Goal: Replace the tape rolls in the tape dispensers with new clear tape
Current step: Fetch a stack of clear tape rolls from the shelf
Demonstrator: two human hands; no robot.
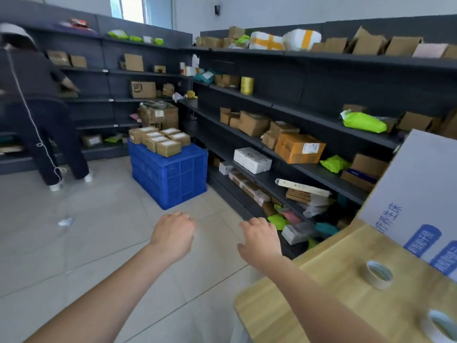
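Both my arms reach forward over the tiled floor. My left hand has its fingers curled down and holds nothing that I can see. My right hand hangs the same way, fingers loosely bent, a little left of the wooden table. A roll of clear tape lies flat on the table at the right. A second tape roll shows partly at the bottom right corner. No tape dispenser is in view.
A white cardboard box with blue print stands on the table's far side. Dark shelves with parcels run along the right and back. A blue crate topped with small boxes sits on the floor ahead. A person bends at the left shelves.
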